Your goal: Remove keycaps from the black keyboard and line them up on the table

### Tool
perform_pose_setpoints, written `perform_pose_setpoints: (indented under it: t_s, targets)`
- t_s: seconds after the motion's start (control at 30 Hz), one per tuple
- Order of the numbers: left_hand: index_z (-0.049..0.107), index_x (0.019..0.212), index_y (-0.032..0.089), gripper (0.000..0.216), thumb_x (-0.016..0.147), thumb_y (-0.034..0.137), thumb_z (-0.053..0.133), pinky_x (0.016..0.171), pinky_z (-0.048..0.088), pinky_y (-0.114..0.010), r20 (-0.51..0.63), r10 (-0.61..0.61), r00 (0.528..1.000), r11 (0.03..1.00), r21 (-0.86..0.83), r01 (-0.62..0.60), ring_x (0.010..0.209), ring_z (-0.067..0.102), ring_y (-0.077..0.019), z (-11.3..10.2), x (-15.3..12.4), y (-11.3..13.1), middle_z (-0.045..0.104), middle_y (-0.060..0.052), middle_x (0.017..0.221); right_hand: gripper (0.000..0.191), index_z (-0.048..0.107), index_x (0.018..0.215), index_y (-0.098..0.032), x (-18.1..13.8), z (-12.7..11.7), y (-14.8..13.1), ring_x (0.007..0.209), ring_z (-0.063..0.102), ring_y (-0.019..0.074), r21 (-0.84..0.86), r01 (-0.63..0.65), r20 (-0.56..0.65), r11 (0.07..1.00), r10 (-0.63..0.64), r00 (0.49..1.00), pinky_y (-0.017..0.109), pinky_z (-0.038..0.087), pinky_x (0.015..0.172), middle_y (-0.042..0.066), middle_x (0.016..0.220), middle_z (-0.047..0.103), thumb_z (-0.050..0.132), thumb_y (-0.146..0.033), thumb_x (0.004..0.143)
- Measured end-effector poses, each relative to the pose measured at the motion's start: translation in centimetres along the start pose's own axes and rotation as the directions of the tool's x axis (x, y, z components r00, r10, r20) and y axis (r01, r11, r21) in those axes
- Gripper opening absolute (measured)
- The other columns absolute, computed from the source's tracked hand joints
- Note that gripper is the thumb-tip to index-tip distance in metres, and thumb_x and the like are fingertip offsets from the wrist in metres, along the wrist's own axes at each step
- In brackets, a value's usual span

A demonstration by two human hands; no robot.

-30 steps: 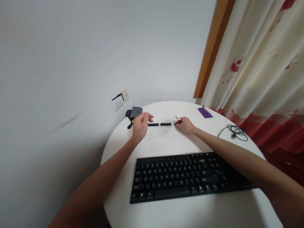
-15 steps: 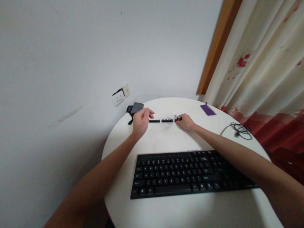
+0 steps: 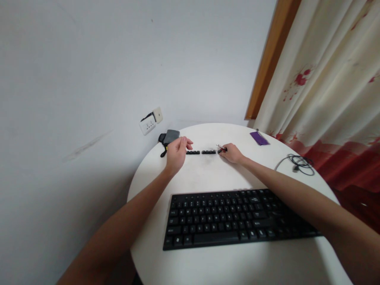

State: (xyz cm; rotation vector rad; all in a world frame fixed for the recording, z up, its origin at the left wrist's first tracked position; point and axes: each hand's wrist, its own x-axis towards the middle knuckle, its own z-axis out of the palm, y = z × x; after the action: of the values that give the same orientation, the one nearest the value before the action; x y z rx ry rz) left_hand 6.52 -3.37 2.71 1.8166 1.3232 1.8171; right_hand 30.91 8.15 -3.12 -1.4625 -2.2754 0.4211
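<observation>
My left hand (image 3: 177,153) hovers by the left end of a row of black keycaps (image 3: 193,152), its fingers loosely bent and nothing visible in them. A second short group of keycaps (image 3: 208,152) continues that row to the right. There my right hand (image 3: 231,153) is closed on a small tool with a thin metal tip (image 3: 220,146), pointing left; its exact kind is too small to make out. A dark keycap (image 3: 220,151) shows at the right fingertips. Nearer to me lies a black keyboard (image 3: 219,217), its right part under my right forearm.
On the round white table (image 3: 196,178) lie a purple packet (image 3: 259,138) and a coiled black cable (image 3: 301,164) at the right. A grey and black object (image 3: 171,136) sits behind my left hand. The wall (image 3: 89,79) borders the left and back; curtains (image 3: 320,87) hang at right.
The whole view has shifted very slightly. Both hands stay at practically the same places, and the small tool remains in my right fingers.
</observation>
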Motion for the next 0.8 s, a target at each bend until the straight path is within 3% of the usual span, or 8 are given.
perform_pose_setpoints:
  t_s: [0.8]
  targets:
    - [0.068, 0.077, 0.016, 0.044, 0.096, 0.047, 0.044, 0.055, 0.039, -0.025, 0.011, -0.013, 1.000, 1.000, -0.002, 0.013, 0.055, 0.051, -0.0116, -0.05, 0.03, -0.15, 0.063, -0.003, 0.064, 0.017, 0.072, 0.086, -0.015, -0.46, -0.73, -0.55, 0.070, 0.060, 0.0157, 0.028, -0.011, -0.041, 1.000, 0.012, 0.999, 0.023, 0.039, 0.064, 0.006, 0.079, 0.071, 0.070, -0.027, 0.075]
